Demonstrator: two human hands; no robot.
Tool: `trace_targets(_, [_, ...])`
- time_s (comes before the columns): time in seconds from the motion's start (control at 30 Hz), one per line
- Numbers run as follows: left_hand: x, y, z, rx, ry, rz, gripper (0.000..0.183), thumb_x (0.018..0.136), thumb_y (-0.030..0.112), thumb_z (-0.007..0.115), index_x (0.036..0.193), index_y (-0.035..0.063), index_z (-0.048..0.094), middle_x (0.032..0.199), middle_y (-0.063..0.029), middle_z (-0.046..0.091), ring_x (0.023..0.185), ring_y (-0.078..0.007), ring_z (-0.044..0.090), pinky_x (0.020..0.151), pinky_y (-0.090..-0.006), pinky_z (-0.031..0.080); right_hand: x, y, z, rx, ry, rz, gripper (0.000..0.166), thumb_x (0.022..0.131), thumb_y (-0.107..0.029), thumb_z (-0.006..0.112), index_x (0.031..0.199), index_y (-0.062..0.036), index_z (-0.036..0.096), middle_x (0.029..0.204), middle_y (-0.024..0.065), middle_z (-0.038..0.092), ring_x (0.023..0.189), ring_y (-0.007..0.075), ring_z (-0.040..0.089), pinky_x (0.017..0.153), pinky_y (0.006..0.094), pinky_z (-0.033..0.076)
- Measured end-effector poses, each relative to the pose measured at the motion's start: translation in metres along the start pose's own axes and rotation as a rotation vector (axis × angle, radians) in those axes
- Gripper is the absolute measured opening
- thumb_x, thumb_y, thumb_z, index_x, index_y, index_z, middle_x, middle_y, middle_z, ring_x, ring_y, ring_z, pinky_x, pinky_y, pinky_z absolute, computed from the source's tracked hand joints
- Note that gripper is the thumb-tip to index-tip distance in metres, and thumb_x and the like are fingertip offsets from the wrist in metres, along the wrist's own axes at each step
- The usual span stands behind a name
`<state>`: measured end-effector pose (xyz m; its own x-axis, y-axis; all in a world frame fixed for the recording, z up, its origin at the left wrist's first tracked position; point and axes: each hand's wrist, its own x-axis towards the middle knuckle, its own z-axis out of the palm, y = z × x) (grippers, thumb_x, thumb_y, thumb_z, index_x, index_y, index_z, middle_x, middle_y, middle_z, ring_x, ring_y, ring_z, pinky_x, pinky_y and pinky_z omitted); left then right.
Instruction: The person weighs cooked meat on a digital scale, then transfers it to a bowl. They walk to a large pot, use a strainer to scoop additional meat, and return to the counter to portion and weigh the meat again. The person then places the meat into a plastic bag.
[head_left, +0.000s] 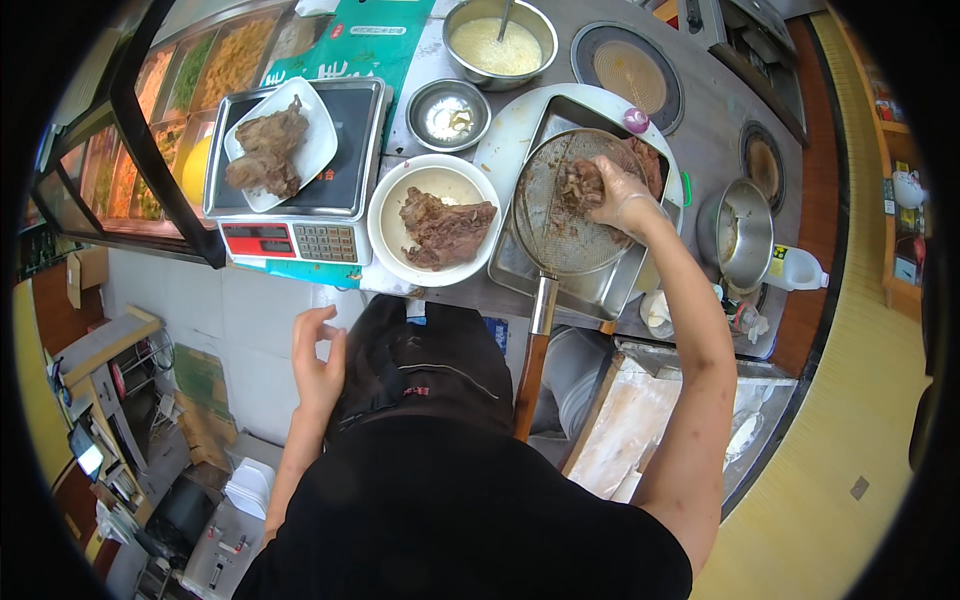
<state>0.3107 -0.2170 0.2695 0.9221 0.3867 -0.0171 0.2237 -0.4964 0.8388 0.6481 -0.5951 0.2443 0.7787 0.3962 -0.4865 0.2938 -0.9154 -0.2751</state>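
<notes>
My right hand (621, 196), in a clear plastic glove, grips a chunk of cooked meat (581, 184) over a round wire-mesh strainer (547, 225). The strainer lies across a rectangular steel tray (600, 289), its wooden handle towards me. More meat (647, 161) shows in the tray behind the strainer. My left hand (319, 352) hangs below the counter's edge with fingers bent and apart, holding nothing. A white bowl (382, 225) with a large piece of meat (454, 229) stands left of the tray. Two meat pieces (270, 146) lie on a white dish (324, 142) on a digital scale (349, 180).
A small steel bowl (448, 116) and a larger steel bowl (551, 67) with pale contents and a utensil stand behind. Purple onion (636, 120) lies on the white round board (517, 120). At right are a steel pot (739, 232) and plastic jug (799, 268); a glass food case (131, 165) is at left.
</notes>
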Motion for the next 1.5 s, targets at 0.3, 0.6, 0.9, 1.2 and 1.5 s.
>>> trace_targets(0.3, [-0.005,-0.022,-0.018,-0.025,0.030,-0.019,0.034,0.079,-0.010,0.061,0.112,0.0006,0.058,0.106,-0.0113,0.057,0.075,-0.0158,0.057,0.076,-0.0279,0.047,-0.040,-0.001,0.007,1.262,0.091,0.195,0.094,0.072,-0.013,0.080,0.146,0.0027,0.025,0.127,0.0228,0.056,0.116,0.0294,0.058,0.095,0.0372,0.050])
trace_targets(0.6, [-0.010,-0.045,-0.061,-0.166,0.125,-0.024,0.031,0.082,-0.010,0.060,0.111,0.0009,0.058,0.104,-0.0106,0.056,0.074,-0.0148,0.059,0.073,-0.0258,0.048,-0.012,-0.178,-0.028,1.402,0.003,-0.118,0.083,0.074,-0.003,0.074,0.145,-0.0028,0.031,0.122,0.0137,0.058,0.109,0.0251,0.060,0.094,0.0389,0.051])
trace_targets(0.9, [-0.052,-0.105,-0.101,-0.254,0.341,-0.226,0.030,0.082,-0.009,0.059,0.111,0.0011,0.058,0.107,-0.0109,0.056,0.074,-0.0144,0.060,0.071,-0.0264,0.048,0.105,-0.378,-0.011,0.683,0.035,-0.366,0.101,0.060,-0.026,0.088,0.142,0.0015,0.036,0.135,0.0170,0.053,0.121,0.0266,0.053,0.106,0.0343,0.039])
trace_targets(1.2, [-0.086,-0.144,-0.126,-0.311,0.510,-0.361,0.029,0.083,-0.009,0.058,0.111,-0.0008,0.058,0.107,-0.0103,0.056,0.074,-0.0136,0.059,0.072,-0.0265,0.048,0.162,-0.435,0.004,0.329,-0.035,-0.493,0.094,0.068,-0.028,0.084,0.145,-0.0011,0.038,0.139,0.0186,0.050,0.126,0.0266,0.049,0.109,0.0341,0.035])
trace_targets(1.5, [-0.072,-0.161,-0.137,-0.303,0.495,-0.347,0.028,0.083,-0.008,0.058,0.110,-0.0009,0.059,0.101,-0.0101,0.056,0.074,-0.0148,0.059,0.070,-0.0267,0.048,0.151,-0.417,0.011,0.158,0.136,-0.592,0.092,0.071,-0.046,0.081,0.142,-0.0033,0.042,0.140,0.0225,0.046,0.131,0.0347,0.043,0.109,0.0396,0.035])
